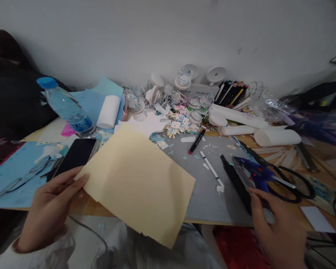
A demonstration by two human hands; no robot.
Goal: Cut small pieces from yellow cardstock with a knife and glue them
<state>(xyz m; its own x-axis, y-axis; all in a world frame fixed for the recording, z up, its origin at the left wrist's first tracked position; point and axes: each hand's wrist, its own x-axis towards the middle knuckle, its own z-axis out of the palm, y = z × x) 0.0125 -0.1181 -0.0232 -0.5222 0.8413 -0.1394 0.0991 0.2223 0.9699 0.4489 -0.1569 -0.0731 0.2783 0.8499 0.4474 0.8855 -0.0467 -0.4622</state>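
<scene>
Partly cropped, left hand [49,203] pinches cream paper [137,183]; blurred right hand [280,228] hovers loose near glue gun [254,173]

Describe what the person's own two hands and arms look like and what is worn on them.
Both hands are bare: no gloves, rings or watch show. The left hand comes out of a white long sleeve bunched at the wrist. The right hand shows no sleeve; its wrist is cut off.

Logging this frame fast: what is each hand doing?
Left hand: shut on the yellow paper.
Right hand: open, reaching toward the blue glue gun.
</scene>
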